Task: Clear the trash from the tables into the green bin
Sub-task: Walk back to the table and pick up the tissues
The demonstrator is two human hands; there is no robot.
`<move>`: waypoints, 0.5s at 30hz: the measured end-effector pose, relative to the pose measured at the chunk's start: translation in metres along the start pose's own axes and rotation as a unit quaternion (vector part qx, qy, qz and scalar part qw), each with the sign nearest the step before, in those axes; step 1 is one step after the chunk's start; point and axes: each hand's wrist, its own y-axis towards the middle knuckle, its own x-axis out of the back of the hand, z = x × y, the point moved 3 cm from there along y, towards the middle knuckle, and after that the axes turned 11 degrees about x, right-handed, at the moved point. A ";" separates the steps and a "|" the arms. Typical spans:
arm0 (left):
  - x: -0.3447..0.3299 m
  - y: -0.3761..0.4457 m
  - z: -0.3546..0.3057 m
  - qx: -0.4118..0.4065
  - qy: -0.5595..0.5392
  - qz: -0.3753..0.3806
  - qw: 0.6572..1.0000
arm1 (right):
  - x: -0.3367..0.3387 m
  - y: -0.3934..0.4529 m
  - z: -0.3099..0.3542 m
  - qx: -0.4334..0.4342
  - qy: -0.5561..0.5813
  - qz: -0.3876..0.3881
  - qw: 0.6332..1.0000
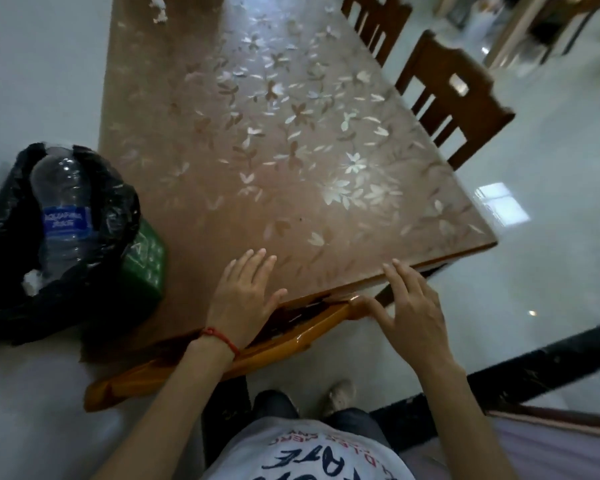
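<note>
The green bin (146, 261), lined with a black bag (11, 258), stands on the floor at the table's left side. A clear plastic bottle with a blue label (63, 209) and a bit of white paper (32, 280) lie inside it. My left hand (245, 294) hovers flat, fingers straight, over the near edge of the flower-patterned table (291, 150). Over the near table corner my right hand (413, 306) is spread, holding nothing. White crumpled paper scraps (158, 8) lie at the table's far left end.
A wooden chair back (222, 351) sits pushed in under the near table edge, just below my hands. Two dark wooden chairs (454, 98) stand along the right side. Glossy pale floor surrounds the table. A second table's legs (520, 32) show far right.
</note>
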 end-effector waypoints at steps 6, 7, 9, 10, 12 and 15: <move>-0.019 0.032 -0.075 -0.116 0.015 0.025 0.993 | 0.017 -0.051 -0.060 -0.134 -0.015 -0.046 0.990; -0.022 0.037 -0.089 -0.134 0.017 0.028 0.990 | 0.019 -0.060 -0.070 -0.153 -0.020 -0.050 0.987; -0.028 0.044 -0.121 -0.167 0.015 0.035 0.985 | 0.024 -0.080 -0.091 -0.193 -0.029 -0.060 0.979; -0.032 0.048 -0.136 -0.182 0.013 0.037 0.982 | 0.026 -0.091 -0.102 -0.213 -0.030 -0.065 0.974; -0.038 0.053 -0.168 -0.216 0.011 0.039 0.976 | 0.030 -0.110 -0.122 -0.259 -0.027 -0.076 0.963; -0.044 0.060 -0.217 -0.267 0.007 0.040 0.963 | 0.034 -0.138 -0.148 -0.315 -0.023 -0.091 0.944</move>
